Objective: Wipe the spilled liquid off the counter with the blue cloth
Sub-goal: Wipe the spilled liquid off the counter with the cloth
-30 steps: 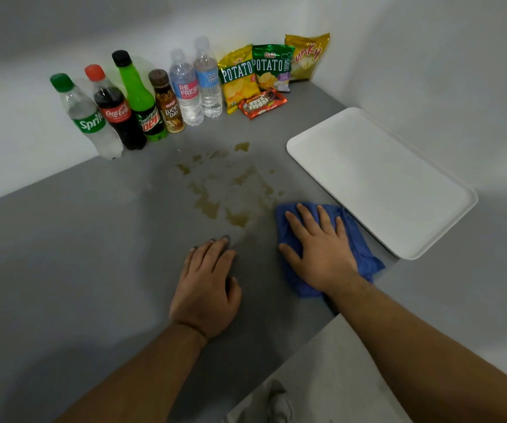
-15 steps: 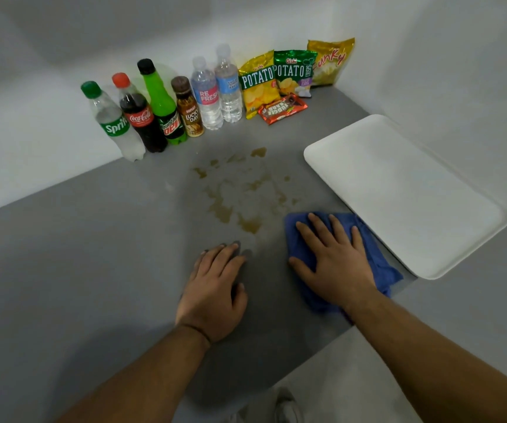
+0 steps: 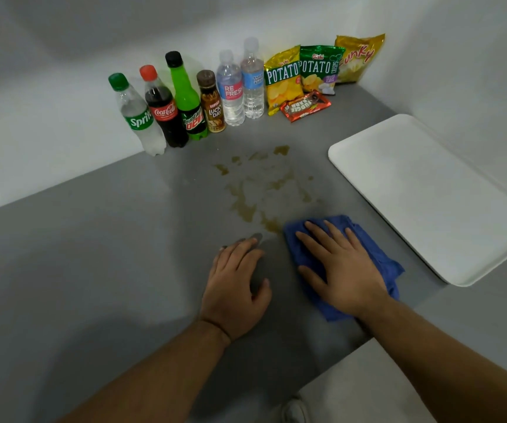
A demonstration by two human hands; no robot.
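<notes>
Brown spilled liquid (image 3: 246, 209) lies in patches and streaks on the grey counter (image 3: 93, 254), in front of the bottles. The crumpled blue cloth (image 3: 380, 257) rests on the counter just right of the spill's near edge. My right hand (image 3: 340, 270) presses flat on the cloth with fingers spread, pointing toward the spill. My left hand (image 3: 234, 288) lies palm down on the bare counter beside it, holding nothing, fingertips just short of the nearest brown patch.
A white tray (image 3: 429, 203) sits to the right, close to the cloth. Several bottles (image 3: 185, 105) and snack bags (image 3: 304, 77) line the back wall. The counter's front edge (image 3: 337, 355) runs close under my right forearm, with floor and a shoe below.
Both hands keep their places on the counter, and the cloth stays under my right hand. Only the view has shifted, so the scene sits lower and further right in the frame.
</notes>
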